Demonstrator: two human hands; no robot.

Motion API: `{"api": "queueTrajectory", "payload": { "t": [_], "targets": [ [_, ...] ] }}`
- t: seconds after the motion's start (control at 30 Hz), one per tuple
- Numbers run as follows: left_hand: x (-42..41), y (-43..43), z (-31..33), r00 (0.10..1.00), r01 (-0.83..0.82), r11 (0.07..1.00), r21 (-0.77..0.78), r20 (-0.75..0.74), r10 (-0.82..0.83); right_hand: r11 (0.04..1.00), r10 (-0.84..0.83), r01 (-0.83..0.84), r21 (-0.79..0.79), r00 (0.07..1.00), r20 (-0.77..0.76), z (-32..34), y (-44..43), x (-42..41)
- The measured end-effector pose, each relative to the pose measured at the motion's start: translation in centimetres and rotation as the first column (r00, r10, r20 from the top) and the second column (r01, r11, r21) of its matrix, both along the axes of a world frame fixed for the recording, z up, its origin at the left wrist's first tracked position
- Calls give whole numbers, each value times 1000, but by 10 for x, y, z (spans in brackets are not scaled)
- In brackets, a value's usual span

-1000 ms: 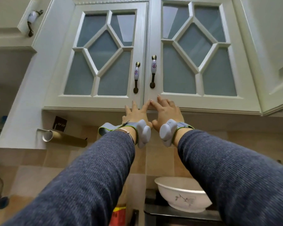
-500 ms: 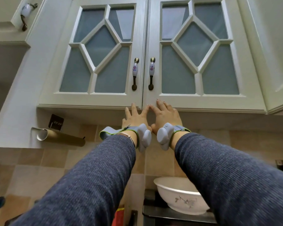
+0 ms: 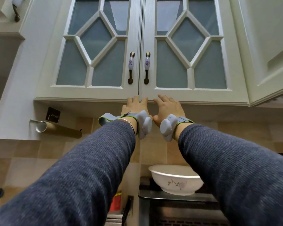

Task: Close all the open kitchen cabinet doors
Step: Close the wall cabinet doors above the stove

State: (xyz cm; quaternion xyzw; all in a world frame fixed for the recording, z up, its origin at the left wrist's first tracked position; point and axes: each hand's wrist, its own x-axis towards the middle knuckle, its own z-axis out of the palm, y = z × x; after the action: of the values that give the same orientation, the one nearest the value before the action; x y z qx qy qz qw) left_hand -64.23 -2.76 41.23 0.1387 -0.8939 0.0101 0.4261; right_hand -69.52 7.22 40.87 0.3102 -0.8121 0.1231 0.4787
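Observation:
Two white upper cabinet doors with frosted glass panes meet at a narrow centre seam: the left door [image 3: 91,51] and the right door [image 3: 191,51]. Each has a porcelain handle, the left handle [image 3: 131,67] and the right handle [image 3: 147,67]. My left hand [image 3: 135,106] lies flat with fingers spread on the bottom edge at the seam. My right hand [image 3: 169,106] rests the same way on the right door's bottom edge. Neither hand holds anything. A plain white door [image 3: 268,46] at the right stands swung outward.
Another white cabinet door with a handle [image 3: 15,12] is at the upper left. A cardboard roll [image 3: 59,130] hangs on a holder under the cabinet. A white bowl [image 3: 175,180] sits on a black appliance [image 3: 178,207] below. Tan tiles cover the wall.
The two glass doors have come together, narrowing the seam. My hands have slid apart slightly along the bottom edge, and the view has shifted closer.

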Motion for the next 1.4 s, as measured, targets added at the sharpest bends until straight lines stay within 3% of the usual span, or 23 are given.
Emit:
{"api": "queueTrajectory", "payload": {
  "t": [0.4, 0.77, 0.93, 1.03, 1.4],
  "targets": [
    [42, 77, 14, 989, 102, 993, -66, -99, -108, 996, -64, 54, -77, 989, -130, 10, 76, 43],
    [90, 183, 14, 983, 72, 997, -23, -166, -75, 997, -47, 37, -66, 984, -169, 12, 177, 87],
    [116, 247, 3, 984, 75, 997, 24, -162, -70, 1000, -23, 21, -19, 991, -134, -2, 240, 111],
    [129, 281, -4, 985, 86, 995, 54, -154, -76, 1000, 6, -6, -1, 1000, -16, -11, 273, 124],
    [160, 352, -7, 986, 119, 989, 90, -128, -107, 992, -43, 56, -114, 993, 109, -9, 363, 157]
  ]
}}
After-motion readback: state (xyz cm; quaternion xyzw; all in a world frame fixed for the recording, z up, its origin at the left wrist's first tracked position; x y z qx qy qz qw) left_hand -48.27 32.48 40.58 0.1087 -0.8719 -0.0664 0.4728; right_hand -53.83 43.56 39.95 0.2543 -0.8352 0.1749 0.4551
